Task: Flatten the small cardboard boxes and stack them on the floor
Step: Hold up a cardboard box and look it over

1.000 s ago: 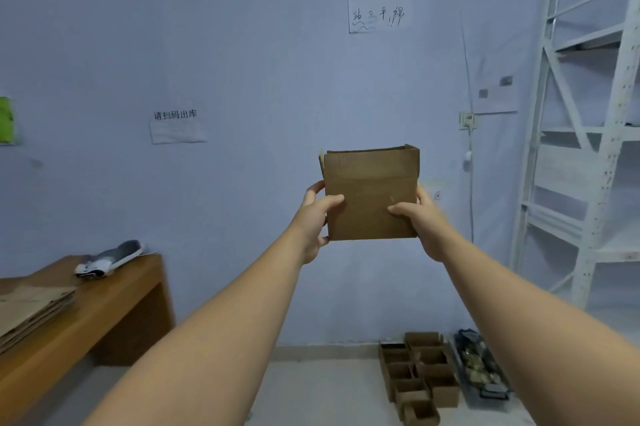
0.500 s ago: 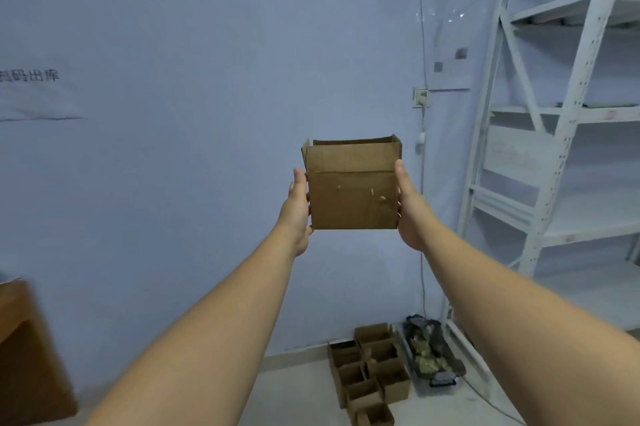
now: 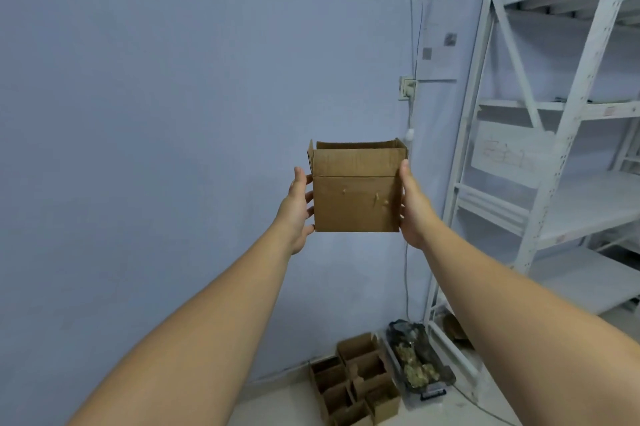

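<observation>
A small brown cardboard box (image 3: 356, 197) is held up in front of me at arm's length, upright, with its top flaps standing open. My left hand (image 3: 298, 207) presses flat against its left side with straight fingers. My right hand (image 3: 414, 207) presses flat against its right side in the same way. The box is still in its box shape. On the floor by the wall stand several more small open cardboard boxes (image 3: 353, 380), packed close together.
A white metal shelf rack (image 3: 568, 134) fills the right side. A dark tray of small items (image 3: 415, 359) lies on the floor between the boxes and the rack. A wall socket (image 3: 407, 87) with a hanging cable is behind the box.
My view has swung to the right, so the wooden table has left the frame. My thumbs have come off the front of the box, and both hands now press flat on its sides.
</observation>
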Available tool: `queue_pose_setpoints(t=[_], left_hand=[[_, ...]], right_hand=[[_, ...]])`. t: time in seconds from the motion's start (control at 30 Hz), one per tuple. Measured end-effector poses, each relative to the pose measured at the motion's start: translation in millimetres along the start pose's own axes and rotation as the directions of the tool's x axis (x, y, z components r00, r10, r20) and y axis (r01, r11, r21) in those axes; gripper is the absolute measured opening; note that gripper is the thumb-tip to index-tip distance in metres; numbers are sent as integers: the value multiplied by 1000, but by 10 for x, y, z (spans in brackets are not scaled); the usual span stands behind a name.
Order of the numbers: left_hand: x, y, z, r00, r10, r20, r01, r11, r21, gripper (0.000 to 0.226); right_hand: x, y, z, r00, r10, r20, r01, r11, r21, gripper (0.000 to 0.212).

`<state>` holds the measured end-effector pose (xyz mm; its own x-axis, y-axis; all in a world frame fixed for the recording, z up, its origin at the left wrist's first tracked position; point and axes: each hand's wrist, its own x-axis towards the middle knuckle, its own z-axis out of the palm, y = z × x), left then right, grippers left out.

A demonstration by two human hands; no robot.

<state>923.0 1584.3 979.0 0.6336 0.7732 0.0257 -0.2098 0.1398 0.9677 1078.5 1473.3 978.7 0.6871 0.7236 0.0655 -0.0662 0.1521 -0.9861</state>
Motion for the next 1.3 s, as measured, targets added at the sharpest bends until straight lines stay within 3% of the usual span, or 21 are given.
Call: queue_pose_setpoints(t=[0.2,0.4,0.63,0.93,1.3], left_hand=[[389,-82,-63,1000,-9,11,8,1000,17,60],[827,-105,-205,999,-8,-49,11,998,59,63],[1547,-121,-324,987,19,-163,-5,997,82,61],[2338,-414,-434,970,-43,-239,65,994,86,61],[3179,-625,-615,983,-165,-74,170,984,57,61]], right_hand=[[447,169,41,1000,18,-23,-19,1000,-14,72],[984,311,254,999,43,15,-43,999,-8,68],[1808,450,461,995,39,91,-42,999,33,45],[2665,696,658,993,57,101,-56,998,-12,47],[3201,990,611,992,114,-47,-115,993,-18,60]])
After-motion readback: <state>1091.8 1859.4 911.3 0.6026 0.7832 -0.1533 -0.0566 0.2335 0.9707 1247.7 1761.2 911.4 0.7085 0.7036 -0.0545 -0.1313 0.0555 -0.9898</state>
